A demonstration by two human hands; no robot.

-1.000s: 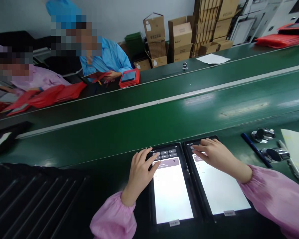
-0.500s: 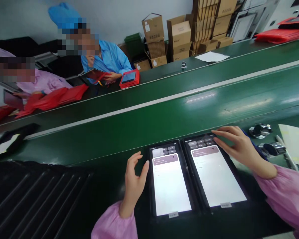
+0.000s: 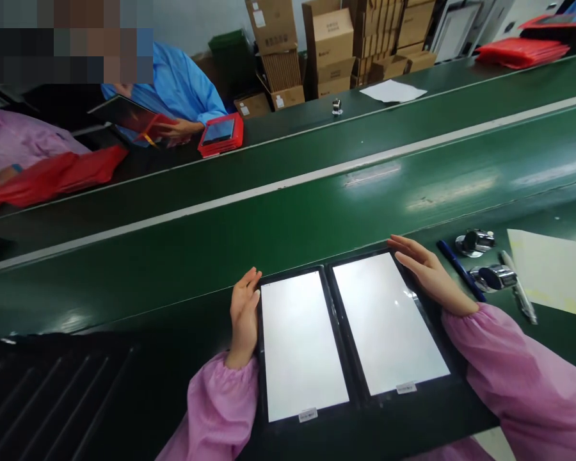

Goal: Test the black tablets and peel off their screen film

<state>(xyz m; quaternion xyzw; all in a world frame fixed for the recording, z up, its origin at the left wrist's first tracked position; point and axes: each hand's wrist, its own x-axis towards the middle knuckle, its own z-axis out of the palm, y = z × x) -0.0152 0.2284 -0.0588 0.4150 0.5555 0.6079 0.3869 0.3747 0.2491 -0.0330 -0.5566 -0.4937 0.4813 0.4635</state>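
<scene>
Two tablets lie side by side on the dark bench, both with bright, nearly blank white screens: the left tablet [image 3: 304, 346] and the right tablet [image 3: 388, 323]. Each carries a small label at its lower edge. At the outer side of the left tablet, near its upper corner, is my left hand [image 3: 244, 314], its fingers stretched out and thumb by the frame. My right hand [image 3: 425, 272] lies along the upper right edge of the other tablet, fingers extended. Neither hand is wrapped round a tablet.
Right of the tablets are a blue pen [image 3: 461, 272], two shiny metal pieces [image 3: 493, 277], a white pen [image 3: 521, 291] and a paper sheet [image 3: 554, 269]. A ridged black tray [image 3: 52, 397] is at left. Across the green conveyor [image 3: 288, 214], co-workers handle tablets and red sleeves.
Both screens have gone from a panel with buttons and a notification to almost plain white. My hands have moved in against the tablets' outer edges. The camera view has shifted.
</scene>
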